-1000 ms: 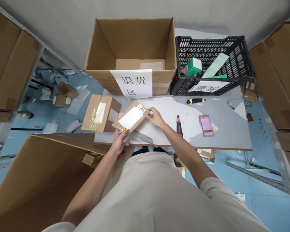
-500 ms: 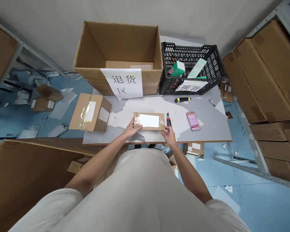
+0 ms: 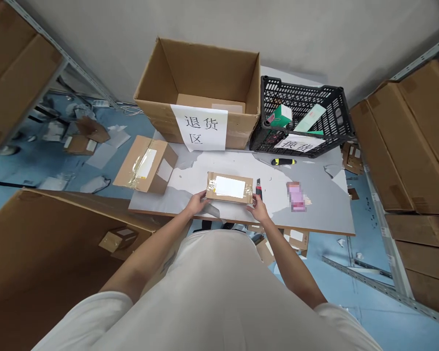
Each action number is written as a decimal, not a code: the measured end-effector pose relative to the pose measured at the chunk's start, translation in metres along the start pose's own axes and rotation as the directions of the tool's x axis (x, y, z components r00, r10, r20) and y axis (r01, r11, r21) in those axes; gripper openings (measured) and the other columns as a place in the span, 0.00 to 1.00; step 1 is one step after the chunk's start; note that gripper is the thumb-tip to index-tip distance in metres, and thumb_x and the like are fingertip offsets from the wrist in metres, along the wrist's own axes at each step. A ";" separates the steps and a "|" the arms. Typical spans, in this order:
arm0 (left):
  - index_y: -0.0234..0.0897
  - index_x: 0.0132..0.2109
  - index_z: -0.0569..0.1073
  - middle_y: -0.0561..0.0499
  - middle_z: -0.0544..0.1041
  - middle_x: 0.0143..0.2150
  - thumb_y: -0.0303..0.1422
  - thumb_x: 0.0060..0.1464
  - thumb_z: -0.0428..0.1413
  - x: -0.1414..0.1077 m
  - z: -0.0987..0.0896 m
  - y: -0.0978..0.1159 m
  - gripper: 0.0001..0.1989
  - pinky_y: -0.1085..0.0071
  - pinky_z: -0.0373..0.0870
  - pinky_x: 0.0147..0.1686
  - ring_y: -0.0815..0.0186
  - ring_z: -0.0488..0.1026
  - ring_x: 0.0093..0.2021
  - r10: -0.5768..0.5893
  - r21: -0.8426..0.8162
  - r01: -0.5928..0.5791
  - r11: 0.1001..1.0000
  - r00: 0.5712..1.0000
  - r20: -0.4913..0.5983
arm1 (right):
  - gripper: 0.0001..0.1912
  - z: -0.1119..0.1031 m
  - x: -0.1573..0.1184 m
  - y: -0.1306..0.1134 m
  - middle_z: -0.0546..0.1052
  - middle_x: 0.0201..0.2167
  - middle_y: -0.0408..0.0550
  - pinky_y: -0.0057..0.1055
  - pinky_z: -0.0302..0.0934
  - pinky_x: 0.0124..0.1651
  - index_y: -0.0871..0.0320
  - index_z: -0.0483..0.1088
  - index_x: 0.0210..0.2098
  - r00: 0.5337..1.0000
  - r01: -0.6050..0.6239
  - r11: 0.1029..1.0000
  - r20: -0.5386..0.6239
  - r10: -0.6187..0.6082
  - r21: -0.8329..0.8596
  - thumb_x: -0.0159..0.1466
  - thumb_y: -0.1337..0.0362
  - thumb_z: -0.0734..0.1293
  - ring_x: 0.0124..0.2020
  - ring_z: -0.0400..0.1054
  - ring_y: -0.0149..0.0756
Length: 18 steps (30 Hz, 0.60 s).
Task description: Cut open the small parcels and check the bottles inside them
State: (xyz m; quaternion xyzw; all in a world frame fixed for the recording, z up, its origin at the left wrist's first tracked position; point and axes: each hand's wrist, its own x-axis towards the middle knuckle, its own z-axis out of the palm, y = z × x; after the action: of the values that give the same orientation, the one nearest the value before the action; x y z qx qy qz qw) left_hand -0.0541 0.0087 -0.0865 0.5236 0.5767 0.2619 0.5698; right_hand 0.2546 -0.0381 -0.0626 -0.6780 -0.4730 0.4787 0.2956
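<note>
Left hand [image 3: 197, 203] and right hand [image 3: 259, 209] are clamped on 1 small taped parcel [image 3: 229, 188], 1 at each end. It is over the front of the worktop [image 3: 325, 214] (whether it touches, I cannot tell), white label [image 3: 230, 186] up. Box cutter [image 3: 259, 191] just beside its right end; larger carton [image 3: 146, 165] to the left; open cardboard box [image 3: 163, 118] and black crate [image 3: 265, 139] behind.
</note>
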 end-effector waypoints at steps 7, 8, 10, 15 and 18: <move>0.34 0.53 0.72 0.43 0.78 0.50 0.50 0.41 0.61 -0.009 0.015 -0.001 0.34 0.54 0.66 0.56 0.52 0.74 0.51 -0.003 -0.079 -0.005 0.997 0.995 -0.096 | 0.25 0.011 0.013 0.007 0.74 0.47 0.54 0.40 0.67 0.49 0.55 0.60 0.45 1.000 -0.016 0.997 -0.014 0.017 0.081 0.49 0.64 0.69 0.48 0.72 0.41; 0.34 0.52 0.73 0.43 0.78 0.49 0.50 0.43 0.61 -0.010 0.016 0.001 0.32 0.55 0.67 0.55 0.52 0.74 0.50 0.001 -0.086 -0.010 0.996 0.994 -0.109 | 0.25 0.010 0.014 0.006 0.73 0.47 0.55 0.40 0.67 0.48 0.55 0.60 0.45 1.000 -0.010 0.997 -0.019 0.012 0.080 0.50 0.63 0.69 0.47 0.72 0.41; 0.34 0.49 0.74 0.42 0.78 0.47 0.49 0.46 0.58 -0.012 0.014 0.006 0.29 0.55 0.68 0.54 0.54 0.74 0.49 0.013 -0.075 -0.024 0.997 0.990 -0.143 | 0.25 0.008 0.015 0.002 0.73 0.48 0.54 0.39 0.68 0.47 0.55 0.60 0.46 1.000 0.006 0.996 -0.007 -0.005 0.090 0.51 0.60 0.69 0.46 0.71 0.40; 0.34 0.52 0.74 0.42 0.73 0.47 0.45 0.50 0.56 -0.016 0.001 0.025 0.26 0.60 0.72 0.47 0.57 0.73 0.46 0.086 0.059 -0.075 0.995 0.973 -0.213 | 0.24 0.000 0.017 -0.016 0.75 0.46 0.52 0.40 0.67 0.47 0.56 0.63 0.51 0.997 0.066 0.996 -0.031 -0.064 0.052 0.58 0.52 0.64 0.43 0.71 0.39; 0.34 0.55 0.72 0.44 0.71 0.43 0.41 0.49 0.57 -0.013 -0.004 0.030 0.28 0.60 0.72 0.46 0.59 0.72 0.44 0.091 0.138 -0.064 0.988 0.974 -0.205 | 0.25 0.005 0.018 -0.025 0.76 0.45 0.52 0.40 0.66 0.48 0.57 0.65 0.53 0.997 0.060 0.998 -0.051 -0.059 0.008 0.60 0.52 0.62 0.42 0.71 0.40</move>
State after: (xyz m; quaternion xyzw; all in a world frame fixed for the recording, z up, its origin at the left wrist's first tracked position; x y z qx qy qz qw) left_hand -0.0509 0.0076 -0.0539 0.5511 0.6288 0.2998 0.4594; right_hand 0.2424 -0.0121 -0.0494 -0.6740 -0.4830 0.4548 0.3250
